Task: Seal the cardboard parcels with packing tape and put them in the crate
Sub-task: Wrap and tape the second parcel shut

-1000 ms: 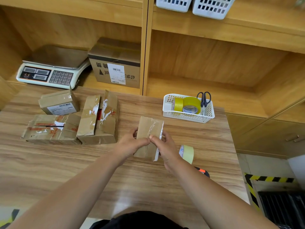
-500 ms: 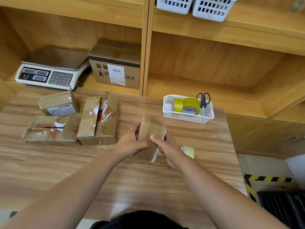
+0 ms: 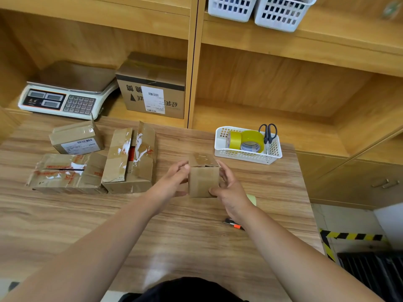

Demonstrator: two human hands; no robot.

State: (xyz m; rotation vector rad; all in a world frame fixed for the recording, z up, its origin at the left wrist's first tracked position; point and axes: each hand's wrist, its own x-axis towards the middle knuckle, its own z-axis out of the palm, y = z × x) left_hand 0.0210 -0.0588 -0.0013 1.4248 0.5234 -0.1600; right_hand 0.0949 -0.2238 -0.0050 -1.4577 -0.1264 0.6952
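1. We see a small brown parcel [image 3: 204, 182] upright, gripped between the left hand [image 3: 172, 182] and right hand [image 3: 231, 190].
2. To its left lie a labelled parcel [image 3: 76, 138], a flat parcel [image 3: 67, 173] and an open-flapped parcel [image 3: 130, 160].
3. Yellow tape rolls [image 3: 248, 140] stand in a basket [image 3: 246, 156].

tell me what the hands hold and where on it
A small cardboard parcel: left hand on its left side, right hand on its right side.

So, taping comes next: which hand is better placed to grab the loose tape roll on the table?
Probably the right hand: the tape roll lies just beside it, while the left hand is across the parcel.
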